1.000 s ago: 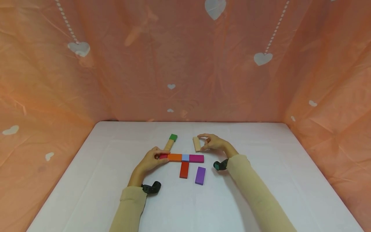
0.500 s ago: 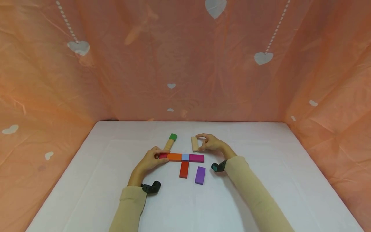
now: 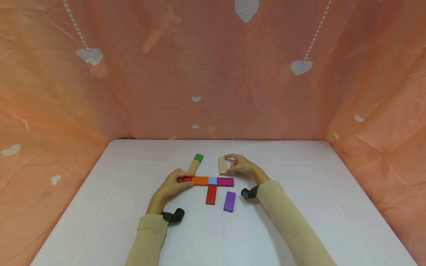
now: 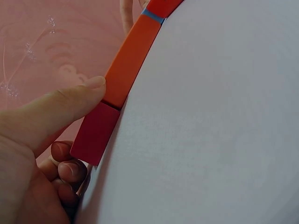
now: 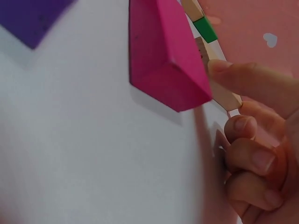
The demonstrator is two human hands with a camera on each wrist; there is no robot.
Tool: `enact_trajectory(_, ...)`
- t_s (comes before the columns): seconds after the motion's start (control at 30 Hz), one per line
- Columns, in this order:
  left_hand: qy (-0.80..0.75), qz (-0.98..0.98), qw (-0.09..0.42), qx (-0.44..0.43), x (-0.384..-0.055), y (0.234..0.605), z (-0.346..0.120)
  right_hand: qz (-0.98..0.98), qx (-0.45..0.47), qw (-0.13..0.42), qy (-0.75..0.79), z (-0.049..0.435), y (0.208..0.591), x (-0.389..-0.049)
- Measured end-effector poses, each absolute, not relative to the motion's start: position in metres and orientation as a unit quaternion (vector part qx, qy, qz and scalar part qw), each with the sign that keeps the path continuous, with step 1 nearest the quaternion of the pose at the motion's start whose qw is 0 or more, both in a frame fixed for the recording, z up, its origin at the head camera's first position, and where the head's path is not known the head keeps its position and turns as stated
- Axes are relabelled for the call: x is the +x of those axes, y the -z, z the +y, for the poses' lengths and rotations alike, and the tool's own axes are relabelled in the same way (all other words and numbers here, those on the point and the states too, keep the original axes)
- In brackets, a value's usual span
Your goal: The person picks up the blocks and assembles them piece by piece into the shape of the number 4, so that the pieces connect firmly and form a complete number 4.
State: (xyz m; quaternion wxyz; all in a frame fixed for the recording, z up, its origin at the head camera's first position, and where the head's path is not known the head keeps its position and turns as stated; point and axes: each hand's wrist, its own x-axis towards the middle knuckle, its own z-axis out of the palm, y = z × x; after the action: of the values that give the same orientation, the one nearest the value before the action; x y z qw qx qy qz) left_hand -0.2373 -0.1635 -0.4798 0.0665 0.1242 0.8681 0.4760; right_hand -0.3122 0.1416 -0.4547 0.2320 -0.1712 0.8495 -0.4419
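Apparently some curtained-off workspace: orange heart-patterned drapes [image 3: 213, 74] back and flank a white table [image 3: 199, 240].

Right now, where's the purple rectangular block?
In the head view, the purple block lies right of the red rectangular block, nearer the camera than the magenta rectangular block.

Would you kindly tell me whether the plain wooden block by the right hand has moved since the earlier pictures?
Yes: in the head view, the plain wooden block has shifted slightly left, judged against the pink block, which stayed put.
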Motion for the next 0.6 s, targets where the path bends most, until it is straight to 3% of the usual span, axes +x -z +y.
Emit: enact_trajectory(0.6, -0.486, 0.863, 0.069, 0.12, -0.2363, 0.4806, -0.1628, 0.847, -0.133, 0.244, 0.453, 0.1324, 0.4556, -0.3089)
